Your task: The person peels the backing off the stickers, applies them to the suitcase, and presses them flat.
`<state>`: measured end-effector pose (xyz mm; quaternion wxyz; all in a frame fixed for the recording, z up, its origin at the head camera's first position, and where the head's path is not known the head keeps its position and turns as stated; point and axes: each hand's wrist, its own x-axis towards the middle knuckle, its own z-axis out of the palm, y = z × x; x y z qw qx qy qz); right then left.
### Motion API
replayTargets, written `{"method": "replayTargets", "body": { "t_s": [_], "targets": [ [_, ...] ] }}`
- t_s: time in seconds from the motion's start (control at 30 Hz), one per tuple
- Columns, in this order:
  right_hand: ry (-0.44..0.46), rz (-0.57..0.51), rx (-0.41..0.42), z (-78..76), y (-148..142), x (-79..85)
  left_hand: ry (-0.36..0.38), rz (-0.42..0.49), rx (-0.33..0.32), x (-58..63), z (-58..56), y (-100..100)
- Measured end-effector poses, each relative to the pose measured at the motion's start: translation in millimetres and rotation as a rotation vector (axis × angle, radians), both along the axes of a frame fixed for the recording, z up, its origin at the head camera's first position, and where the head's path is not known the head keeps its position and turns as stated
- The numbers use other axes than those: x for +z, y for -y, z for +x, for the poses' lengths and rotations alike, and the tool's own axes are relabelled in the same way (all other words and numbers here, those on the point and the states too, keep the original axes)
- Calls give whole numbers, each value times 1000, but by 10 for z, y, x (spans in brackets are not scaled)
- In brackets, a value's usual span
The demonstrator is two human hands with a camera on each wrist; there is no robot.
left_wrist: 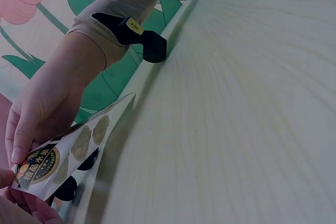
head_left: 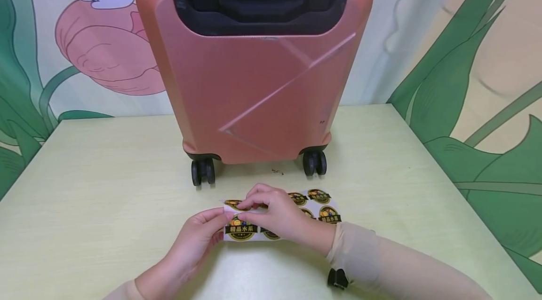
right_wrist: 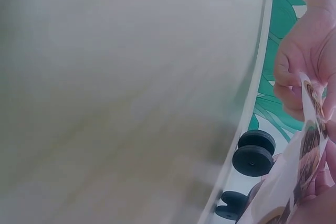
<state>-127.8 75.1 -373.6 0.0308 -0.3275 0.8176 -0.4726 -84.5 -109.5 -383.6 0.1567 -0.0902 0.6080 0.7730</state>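
The left hand grips the left edge of the sticker sheet, thumb on top, just above the table and in front of the pink suitcase; the right hand touches the sheet near that edge, though whether it pinches anything cannot be told; it hides the sheet's middle, and the head view cuts off the suitcase's top

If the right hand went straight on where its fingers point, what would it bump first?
Probably the left hand, which holds the sticker sheet by one end, though depth is unclear.
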Motion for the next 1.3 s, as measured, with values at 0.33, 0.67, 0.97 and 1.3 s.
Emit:
{"method": "replayTargets", "body": {
  "t_s": [0.33, 0.67, 0.97, 1.3],
  "targets": [
    [119, -25, -32, 18, 22, -2, 22, -29, 25, -4, 3, -7],
    [146, -59, -39, -3, 23, 20, 21, -52, 43, 2, -7, -5],
    [168, -70, -36, -18, 25, 16, 8, -82, 46, -5, -10, -1],
    [155, -58, -61, -40, 17, 26, -23, -139, 4, -53, -20, 44]
  ]
}}
